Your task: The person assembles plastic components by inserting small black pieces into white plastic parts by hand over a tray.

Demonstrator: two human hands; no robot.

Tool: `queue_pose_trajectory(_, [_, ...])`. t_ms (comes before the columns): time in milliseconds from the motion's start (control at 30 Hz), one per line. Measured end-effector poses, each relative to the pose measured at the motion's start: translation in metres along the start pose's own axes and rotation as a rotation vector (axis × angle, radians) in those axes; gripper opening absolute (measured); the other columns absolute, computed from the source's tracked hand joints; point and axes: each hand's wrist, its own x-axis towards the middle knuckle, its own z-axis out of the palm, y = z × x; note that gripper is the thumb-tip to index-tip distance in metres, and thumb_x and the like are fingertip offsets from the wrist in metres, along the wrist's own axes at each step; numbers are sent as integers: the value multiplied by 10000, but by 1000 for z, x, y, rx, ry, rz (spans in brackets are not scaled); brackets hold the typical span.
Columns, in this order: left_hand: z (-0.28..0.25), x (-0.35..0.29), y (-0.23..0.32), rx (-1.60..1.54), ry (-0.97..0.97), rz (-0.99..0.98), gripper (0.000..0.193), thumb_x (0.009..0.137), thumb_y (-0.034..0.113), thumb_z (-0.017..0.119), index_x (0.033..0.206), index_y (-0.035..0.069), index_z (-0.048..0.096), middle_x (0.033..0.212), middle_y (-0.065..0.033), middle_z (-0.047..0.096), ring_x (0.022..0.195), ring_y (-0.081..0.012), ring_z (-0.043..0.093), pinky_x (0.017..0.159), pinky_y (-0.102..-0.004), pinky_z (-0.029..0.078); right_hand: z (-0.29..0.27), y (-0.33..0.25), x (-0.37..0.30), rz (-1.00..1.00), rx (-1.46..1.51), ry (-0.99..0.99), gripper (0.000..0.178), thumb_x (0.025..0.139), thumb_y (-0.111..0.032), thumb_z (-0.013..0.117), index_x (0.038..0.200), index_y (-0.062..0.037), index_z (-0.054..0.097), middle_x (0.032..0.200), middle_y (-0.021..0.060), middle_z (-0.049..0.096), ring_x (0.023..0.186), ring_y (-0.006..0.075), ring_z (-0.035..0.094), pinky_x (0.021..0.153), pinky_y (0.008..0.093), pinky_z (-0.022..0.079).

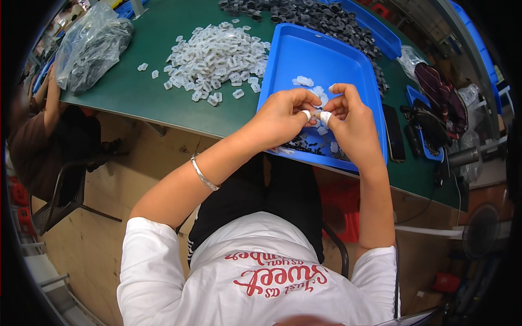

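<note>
Over a blue tray (288,60), my left hand (284,118) and my right hand (356,127) meet with thumbs and fingers pinched close together. White tape wraps both thumbs. Whatever sits between the fingertips is too small and covered to make out. My right index finger is raised and bent. Below and around the fingers, the tray holds several small translucent white plastic parts (303,81) and, along its near edge, a scatter of tiny black parts (302,144).
A heap of white plastic parts (217,60) lies left of the tray on the green table (152,38). Dark plastic parts (315,19) are piled behind it. A phone (393,133) rests to the right, beside a black pouch (427,119). Another person (41,119) sits at far left near a clear bag (95,49).
</note>
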Motion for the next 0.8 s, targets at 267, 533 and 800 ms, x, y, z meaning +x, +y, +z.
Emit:
queue_pose_trajectory(267, [-1, -1, 5, -68, -112, -50, 290, 889, -34, 528, 1175, -63, 564, 968, -95, 670, 859, -124, 645, 822, -264, 527, -16, 3, 1, 15, 98, -208, 351, 776, 80, 606, 1114, 42, 520, 817, 143, 666, 745, 207, 672, 688, 309, 529])
queue_pose_trajectory(533, [-5, 0, 12, -249, -84, -129, 277, 854, 14, 632, 1121, -48, 592, 945, -95, 666, 832, -129, 645, 749, -260, 537, -24, 15, 1, 191, 523, -163, 227, 836, 41, 603, 1059, 53, 570, 839, 98, 681, 762, 138, 658, 688, 265, 519])
queue_pose_trajectory(800, [-5, 2, 11, -276, 64, -92, 233, 883, 43, 641, 1092, -51, 599, 967, -103, 652, 829, -140, 649, 750, -249, 544, -27, 24, -20, -88, -87, -355, 161, 769, 32, 627, 920, 1, 672, 886, 157, 672, 830, 281, 653, 764, 368, 504])
